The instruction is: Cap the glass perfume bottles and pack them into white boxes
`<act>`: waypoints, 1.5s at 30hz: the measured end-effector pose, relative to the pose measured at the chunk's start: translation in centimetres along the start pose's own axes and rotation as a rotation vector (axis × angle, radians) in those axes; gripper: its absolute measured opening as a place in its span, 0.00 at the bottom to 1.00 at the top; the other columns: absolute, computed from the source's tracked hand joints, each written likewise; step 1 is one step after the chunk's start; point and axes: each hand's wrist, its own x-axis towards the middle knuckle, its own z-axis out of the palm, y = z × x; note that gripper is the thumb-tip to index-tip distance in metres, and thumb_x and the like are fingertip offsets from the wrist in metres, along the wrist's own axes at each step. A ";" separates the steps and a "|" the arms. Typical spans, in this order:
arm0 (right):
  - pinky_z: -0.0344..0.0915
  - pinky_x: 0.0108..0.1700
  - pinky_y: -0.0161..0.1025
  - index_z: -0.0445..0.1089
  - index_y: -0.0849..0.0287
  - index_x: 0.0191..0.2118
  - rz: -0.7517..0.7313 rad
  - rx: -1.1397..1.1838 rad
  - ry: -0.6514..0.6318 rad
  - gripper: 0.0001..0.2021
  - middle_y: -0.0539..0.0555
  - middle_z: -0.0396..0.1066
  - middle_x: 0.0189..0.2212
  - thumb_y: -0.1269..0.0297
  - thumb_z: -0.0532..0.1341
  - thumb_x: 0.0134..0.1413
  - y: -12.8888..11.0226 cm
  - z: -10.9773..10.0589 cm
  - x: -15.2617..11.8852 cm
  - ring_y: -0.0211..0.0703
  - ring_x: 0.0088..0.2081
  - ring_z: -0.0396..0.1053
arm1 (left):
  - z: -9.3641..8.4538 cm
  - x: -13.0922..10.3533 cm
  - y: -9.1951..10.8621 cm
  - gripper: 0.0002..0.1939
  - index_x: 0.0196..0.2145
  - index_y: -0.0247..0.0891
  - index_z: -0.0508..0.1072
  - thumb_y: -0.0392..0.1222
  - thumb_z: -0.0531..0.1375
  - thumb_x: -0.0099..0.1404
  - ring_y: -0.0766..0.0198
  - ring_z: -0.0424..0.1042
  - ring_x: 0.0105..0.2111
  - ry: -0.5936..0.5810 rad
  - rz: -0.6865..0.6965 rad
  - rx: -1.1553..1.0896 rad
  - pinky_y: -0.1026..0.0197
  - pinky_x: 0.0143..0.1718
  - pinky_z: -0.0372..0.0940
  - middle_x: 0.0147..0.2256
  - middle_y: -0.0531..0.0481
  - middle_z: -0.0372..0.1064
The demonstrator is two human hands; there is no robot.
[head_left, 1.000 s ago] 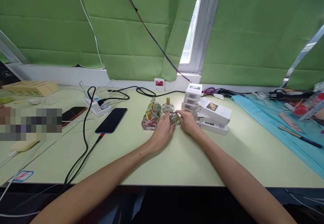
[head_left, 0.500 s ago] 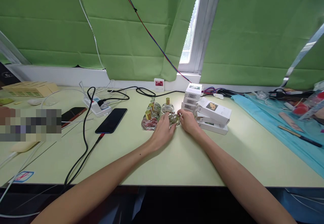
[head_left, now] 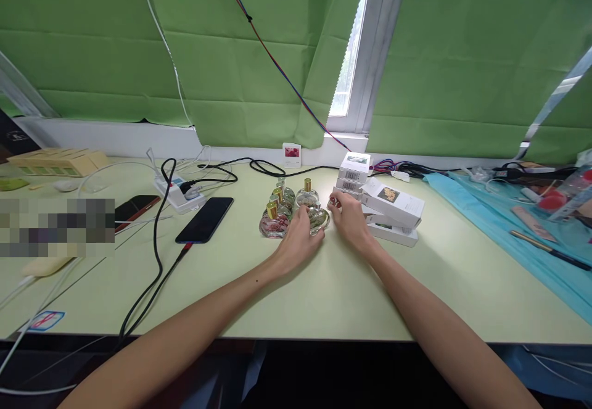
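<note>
My left hand (head_left: pixel 300 239) is closed around a clear glass perfume bottle (head_left: pixel 319 218), which lies tilted on the table with its neck towards the right. Just right of that neck, my right hand (head_left: pixel 348 216) is pinched on something small and shiny, too small to name. Left of my left hand stands a row of several glass perfume bottles (head_left: pixel 274 224) with gold tops and flower-like contents. Behind the held bottle, one more gold-necked bottle (head_left: pixel 307 196) stands upright.
White boxes (head_left: pixel 354 165) are stacked beside my right hand, with more boxes (head_left: pixel 393 199) lying against them. A phone (head_left: pixel 204 220), a power strip (head_left: pixel 178 194) and black cables are to the left. Blue plastic sheeting (head_left: pixel 509 230) covers the right side. A small box (head_left: pixel 291 155) stands at the back.
My right hand has drawn back slightly to the right from the held bottle's neck, with the small shiny thing in its fingertips. My left hand stays on the bottle.
</note>
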 end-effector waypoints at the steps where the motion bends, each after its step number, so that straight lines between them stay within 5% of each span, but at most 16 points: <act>1: 0.65 0.44 0.43 0.72 0.59 0.42 -0.017 0.026 0.032 0.08 0.58 0.75 0.37 0.72 0.56 0.60 -0.2 -0.1 0.0 0.48 0.39 0.71 | 0.0 0.0 -0.1 0.15 0.47 0.40 0.61 0.40 0.60 0.64 0.51 0.70 0.48 0.000 0.006 -0.008 0.48 0.49 0.67 0.47 0.41 0.68; 17: 0.70 0.40 0.42 0.71 0.59 0.47 -0.004 0.250 0.312 0.12 0.58 0.77 0.38 0.60 0.56 0.65 -1.4 -1.2 0.4 0.46 0.38 0.73 | 0.3 0.0 -0.2 0.32 0.62 0.40 0.58 0.42 0.62 0.62 0.45 0.65 0.59 -0.039 0.061 -0.013 0.44 0.58 0.64 0.57 0.35 0.63; 29: 0.70 0.39 0.41 0.71 0.59 0.46 0.018 0.307 0.318 0.14 0.57 0.77 0.37 0.55 0.56 0.66 -1.6 -1.3 0.4 0.45 0.38 0.73 | -0.1 -0.1 0.6 0.31 0.63 0.38 0.55 0.37 0.58 0.63 0.48 0.68 0.51 -0.028 0.005 -0.010 0.44 0.49 0.69 0.57 0.35 0.58; 35: 0.69 0.32 0.39 0.72 0.59 0.41 0.173 0.583 0.253 0.17 0.53 0.74 0.30 0.48 0.58 0.63 -1.4 -1.1 0.5 0.41 0.29 0.71 | -0.2 -0.2 0.9 0.30 0.63 0.39 0.55 0.39 0.57 0.65 0.48 0.70 0.49 -0.024 -0.017 0.029 0.46 0.45 0.70 0.57 0.35 0.58; 45: 0.68 0.26 0.36 0.72 0.59 0.35 0.287 0.786 0.225 0.22 0.52 0.73 0.28 0.42 0.64 0.55 -1.3 -1.0 0.8 0.38 0.26 0.69 | -0.2 -0.4 0.9 0.31 0.65 0.38 0.53 0.40 0.57 0.66 0.47 0.66 0.54 -0.052 -0.015 -0.005 0.43 0.54 0.67 0.59 0.35 0.56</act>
